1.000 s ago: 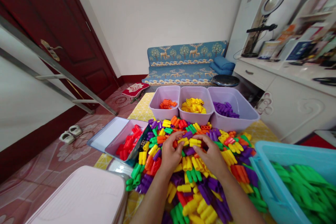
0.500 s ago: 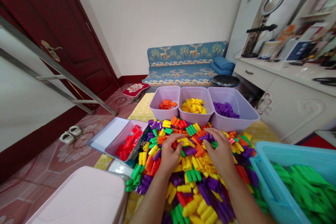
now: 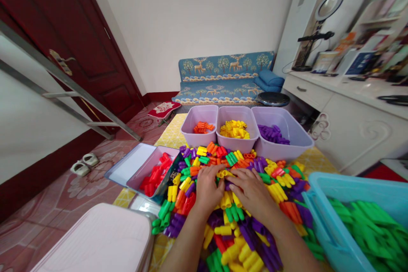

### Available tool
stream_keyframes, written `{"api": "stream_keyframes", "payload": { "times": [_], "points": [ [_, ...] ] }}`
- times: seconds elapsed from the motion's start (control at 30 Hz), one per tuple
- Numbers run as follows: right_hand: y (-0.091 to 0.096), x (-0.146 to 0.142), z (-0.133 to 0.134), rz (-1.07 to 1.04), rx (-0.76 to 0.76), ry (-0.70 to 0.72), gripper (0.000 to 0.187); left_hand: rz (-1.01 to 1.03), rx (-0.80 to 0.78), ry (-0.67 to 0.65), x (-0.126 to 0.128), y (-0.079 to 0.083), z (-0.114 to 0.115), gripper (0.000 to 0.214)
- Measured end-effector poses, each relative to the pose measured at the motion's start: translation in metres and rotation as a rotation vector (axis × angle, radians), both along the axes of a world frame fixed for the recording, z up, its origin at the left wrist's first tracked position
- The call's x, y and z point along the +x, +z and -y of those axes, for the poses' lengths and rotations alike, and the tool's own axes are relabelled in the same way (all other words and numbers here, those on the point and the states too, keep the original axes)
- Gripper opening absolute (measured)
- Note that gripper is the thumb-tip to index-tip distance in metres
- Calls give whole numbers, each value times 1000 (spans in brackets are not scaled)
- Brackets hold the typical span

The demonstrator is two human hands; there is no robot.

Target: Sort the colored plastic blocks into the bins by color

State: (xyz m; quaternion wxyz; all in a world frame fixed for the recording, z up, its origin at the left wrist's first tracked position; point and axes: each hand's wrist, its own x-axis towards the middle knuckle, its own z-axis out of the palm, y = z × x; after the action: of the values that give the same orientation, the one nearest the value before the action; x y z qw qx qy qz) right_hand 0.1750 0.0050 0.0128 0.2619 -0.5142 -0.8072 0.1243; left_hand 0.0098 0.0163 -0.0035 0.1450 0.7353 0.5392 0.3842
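A loose heap of coloured plastic tube-like building pieces lies in front of me, in red, orange, yellow, green and purple. My left hand curls its fingers round the near side of a yellow building piece, whose round open ends face me. From the other side my right hand reaches in, fingers stretched and thumb apart, its fingertips right beside that same piece. Whether they press on it I cannot tell. Both hands rest low over the heap and partly hide the pieces under them.
Behind the heap stand lilac bins with orange, yellow and purple pieces. Red pieces fill a box at left. A blue tub of green pieces stands right, a pale pink lid front left.
My right hand has moved left and inward, close to my left hand. The yellow piece between them has turned so its open ends show. The left hand has stayed nearly in place.
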Motion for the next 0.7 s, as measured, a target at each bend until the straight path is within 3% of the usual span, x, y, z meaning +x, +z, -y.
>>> {"api": "stream_keyframes", "payload": {
  "times": [0.2, 0.37, 0.5, 0.7],
  "points": [
    [3, 0, -4, -403, 6, -101, 24, 128, 3, 91, -1, -11, -3, 31],
    [12, 3, 1, -692, -276, -86, 14, 169, -25, 102, -1, -11, -3, 28],
    [19, 8, 7, -628, -485, 15, 32, 109, -17, 90, 0, -9, -3, 21],
    [33, 21, 14, -352, -449, 103, 22, 52, 33, 83, -1, -9, -4, 24]
  ]
}}
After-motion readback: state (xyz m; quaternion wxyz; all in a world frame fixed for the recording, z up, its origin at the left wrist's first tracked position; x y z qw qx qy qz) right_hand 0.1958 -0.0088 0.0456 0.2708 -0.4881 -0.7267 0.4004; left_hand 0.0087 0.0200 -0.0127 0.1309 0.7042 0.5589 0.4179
